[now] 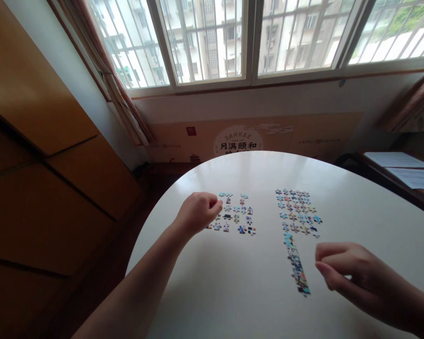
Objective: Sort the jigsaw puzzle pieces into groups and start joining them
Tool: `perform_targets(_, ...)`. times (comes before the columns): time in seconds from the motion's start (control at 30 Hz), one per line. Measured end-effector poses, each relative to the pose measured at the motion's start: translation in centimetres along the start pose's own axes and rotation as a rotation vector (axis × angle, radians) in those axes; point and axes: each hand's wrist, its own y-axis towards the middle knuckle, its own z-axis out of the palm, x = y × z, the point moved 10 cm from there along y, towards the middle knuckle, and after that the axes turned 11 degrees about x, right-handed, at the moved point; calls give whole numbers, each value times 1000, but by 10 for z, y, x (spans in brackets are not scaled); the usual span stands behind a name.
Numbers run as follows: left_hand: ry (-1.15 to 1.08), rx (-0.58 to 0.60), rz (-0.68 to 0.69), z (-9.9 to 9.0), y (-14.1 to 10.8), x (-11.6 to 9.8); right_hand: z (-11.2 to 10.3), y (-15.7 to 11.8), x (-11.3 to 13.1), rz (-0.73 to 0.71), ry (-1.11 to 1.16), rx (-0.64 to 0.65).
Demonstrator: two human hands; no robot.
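Observation:
My left hand (199, 212) is closed, knuckles up, at the left edge of a group of loose jigsaw puzzle pieces (236, 209). It covers part of that group, and whatever its fingers may hold is hidden. A second group of loose pieces (295, 205) lies in closer rows to the right. Below that group, a joined strip of puzzle pieces (297, 264) runs towards me, slightly slanted. My right hand (342, 266) is curled in a loose fist just right of the strip, apart from it. No piece shows in its fingers.
The pieces lie on a round white table (247, 292). A printed cardboard panel (183, 139) stands behind it under barred windows. Wooden cabinets (74, 202) are at the left. Papers (399, 160) lie on a dark-edged surface at the right.

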Motion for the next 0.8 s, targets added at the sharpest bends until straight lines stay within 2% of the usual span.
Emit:
perform_targets(0.13, 231, 297, 65, 24, -5, -10, -3, 0, 3, -9, -12, -18)
perform_targets(0.3, 317, 487, 52, 43, -10, -10, -8, 0, 7, -22, -1, -46)
perform_targets(0.43, 340, 554, 43, 51, -11, -12, -8, 1, 12, -40, 9, -37)
perform_targets(0.8, 336, 550, 3, 56, -8, -9, -17, 2, 22, -72, 1, -75)
